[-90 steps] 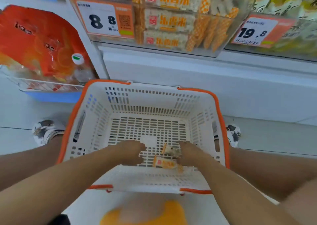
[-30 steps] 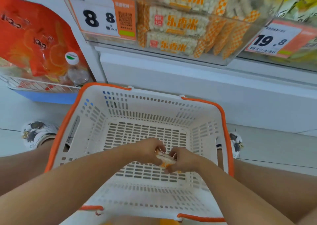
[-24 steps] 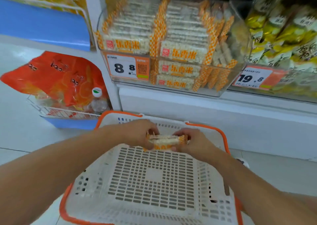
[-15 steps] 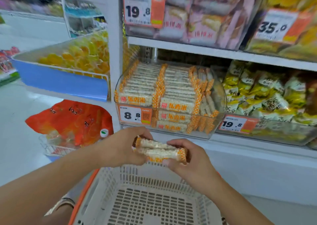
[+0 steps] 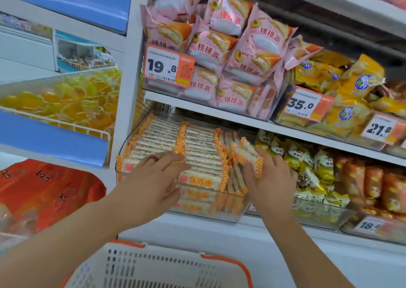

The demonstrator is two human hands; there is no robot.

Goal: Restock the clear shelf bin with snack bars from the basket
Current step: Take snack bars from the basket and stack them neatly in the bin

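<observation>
The clear shelf bin (image 5: 238, 208) on the lower shelf holds rows of white snack bars (image 5: 197, 147) with orange checked ends. My right hand (image 5: 269, 173) grips two or three snack bars (image 5: 249, 153) and holds them tilted over the right side of the bin. My left hand (image 5: 153, 175) lies with straight fingers on the front bars at the bin's left front. The white basket (image 5: 167, 265) with an orange rim is below, at the bottom edge.
Pink pastry packs (image 5: 219, 46) fill the shelf above, with a 19.8 price tag (image 5: 168, 65). Yellow snack bags (image 5: 307, 167) sit right of the bin. A blue bin of yellow jellies (image 5: 61, 103) and orange bags (image 5: 44, 191) are on the left.
Both hands lifted the last bars out of the basket and up to the shelf bin. The left hand let go and now rests on the stacked bars; the right hand carries the bars alone.
</observation>
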